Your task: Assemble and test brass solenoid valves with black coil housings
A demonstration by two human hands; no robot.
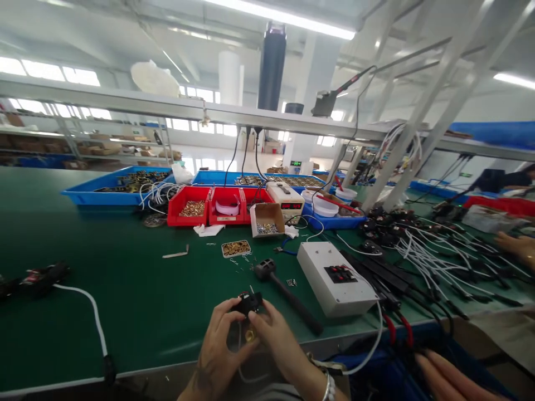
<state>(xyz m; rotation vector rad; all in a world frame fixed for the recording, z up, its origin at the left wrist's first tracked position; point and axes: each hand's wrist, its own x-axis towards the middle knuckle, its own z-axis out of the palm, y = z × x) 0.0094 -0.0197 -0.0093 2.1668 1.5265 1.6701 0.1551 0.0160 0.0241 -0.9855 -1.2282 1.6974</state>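
Near the table's front edge, my left hand (pixel 223 340) and my right hand (pixel 276 334) are both closed on a small black housing (pixel 249 302). A thin white cable hangs below it between my hands. A round brass piece (pixel 249 335) shows under my right thumb; whether it is joined to the housing I cannot tell. Just beyond my right hand lies a black mallet (pixel 288 295) with its head pointing away to the left. A few small screws (pixel 291 283) lie beside its handle. A small tray of brass parts (pixel 236 248) sits farther back.
A white box with black terminals (pixel 336 275) stands on the right. Red bins (pixel 189 223), blue trays (pixel 104 197) and a power supply (pixel 290 206) line the back. White cables (pixel 418 250) spread at right. Another person's hand (pixel 451 379) reaches in at lower right.
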